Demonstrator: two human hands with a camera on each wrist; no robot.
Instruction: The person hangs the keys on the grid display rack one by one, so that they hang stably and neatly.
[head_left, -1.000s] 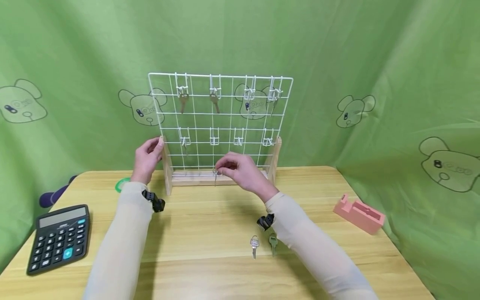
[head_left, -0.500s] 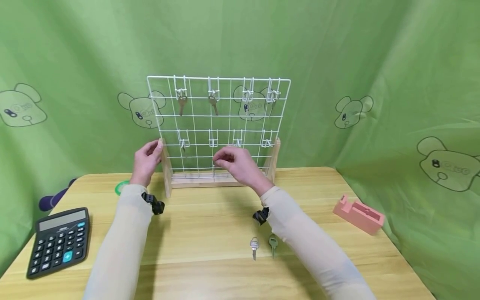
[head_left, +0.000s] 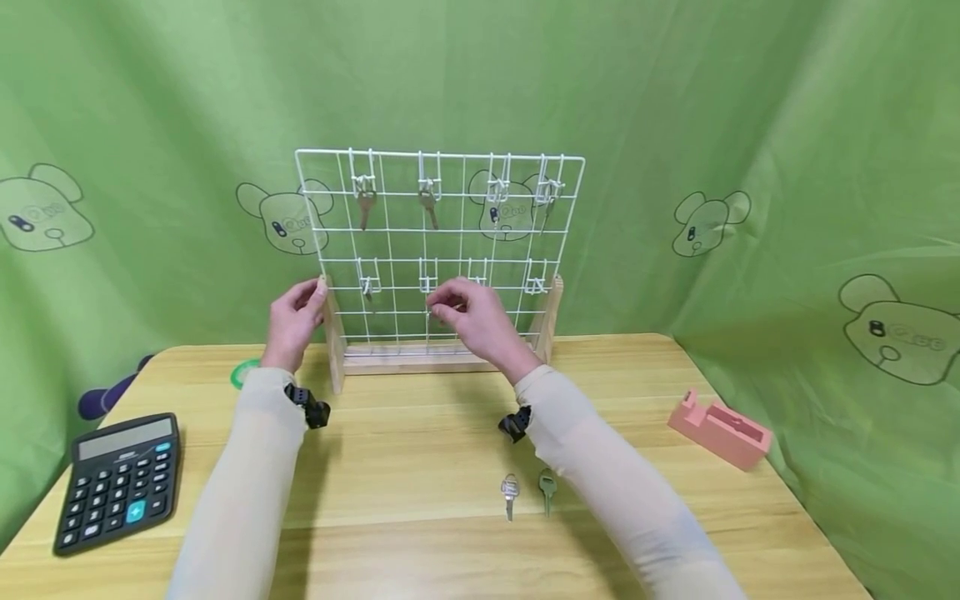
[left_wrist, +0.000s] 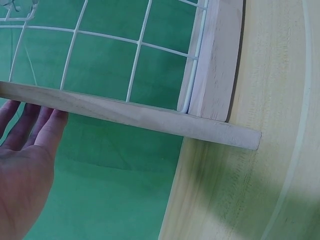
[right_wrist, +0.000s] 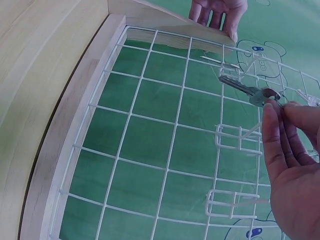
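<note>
My left hand (head_left: pixel 292 321) grips the top of the left wooden post (head_left: pixel 334 346) of a white wire grid rack; its fingers (left_wrist: pixel 47 132) show against the post in the left wrist view. With thumb and fingertips, my right hand (head_left: pixel 480 321) pinches a metal key (right_wrist: pixel 257 95) by its ring, in front of the grid just below the second lower hook (head_left: pixel 427 284). Keys hang from the upper hooks, among them a brown key (head_left: pixel 366 207) and another brown key (head_left: pixel 429 207). The lower left hook (head_left: pixel 369 285) also bears a key.
A silver key (head_left: pixel 510 493) and a darker key (head_left: pixel 547 490) lie on the table near my right forearm. A black calculator (head_left: pixel 118 483) sits at left, a pink tape dispenser (head_left: pixel 720 431) at right. A green ring (head_left: pixel 242 374) lies behind my left wrist.
My right hand has risen with the key from near the rack's wooden base to just under the lower row of hooks. My left hand has stayed at the post.
</note>
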